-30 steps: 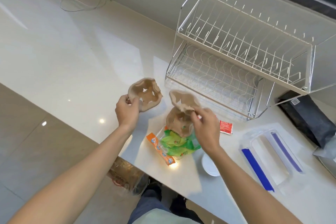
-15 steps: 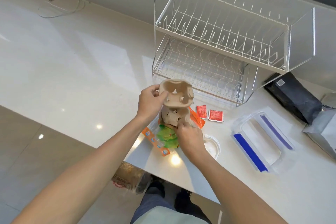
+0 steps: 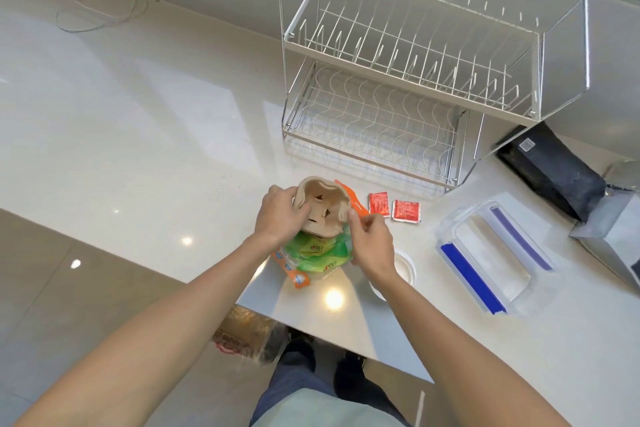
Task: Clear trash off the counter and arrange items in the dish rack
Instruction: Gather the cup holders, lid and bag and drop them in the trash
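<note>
Stacked since before, cardboard cup carriers [image 3: 320,210] sit over the snack-filled bag [image 3: 317,255].

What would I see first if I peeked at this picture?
First, two hands, the left hand and the right hand, squeezing a brown cardboard cup holder over a green plastic bag near the counter's edge. Behind them stands a big empty wire dish rack, with two red sauce packets in front of it.

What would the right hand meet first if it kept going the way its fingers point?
The right hand points up-left at the cardboard cup carrier, which its fingertips already seem to touch. Depth is unclear from this single view.
</note>
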